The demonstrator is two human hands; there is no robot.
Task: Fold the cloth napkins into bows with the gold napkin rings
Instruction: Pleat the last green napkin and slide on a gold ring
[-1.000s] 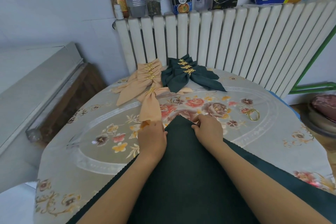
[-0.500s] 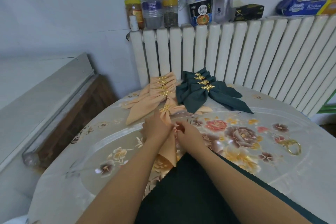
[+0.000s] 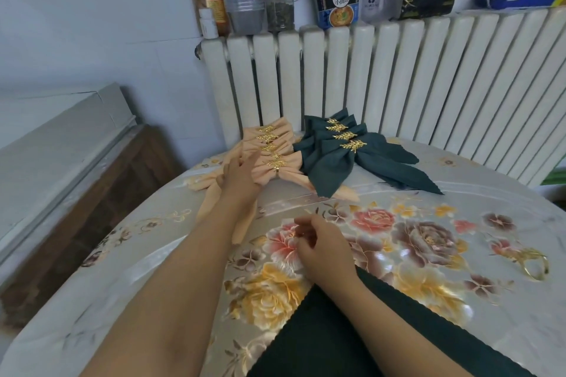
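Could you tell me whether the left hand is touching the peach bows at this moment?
Touching. The head view shows the left hand with straight fingers lying against the left side of the peach bows, no gap visible between them.

The middle and right of the floral tablecloth [image 3: 398, 254] lie open for a hand to pass, apart from a loose gold ring [image 3: 534, 265] at the right edge. At upper centre, peach bows [image 3: 277, 159] and dark green bows [image 3: 343, 150] crowd against the radiator [image 3: 398, 82]. A dark green cloth [image 3: 352, 330] covers the lower centre.
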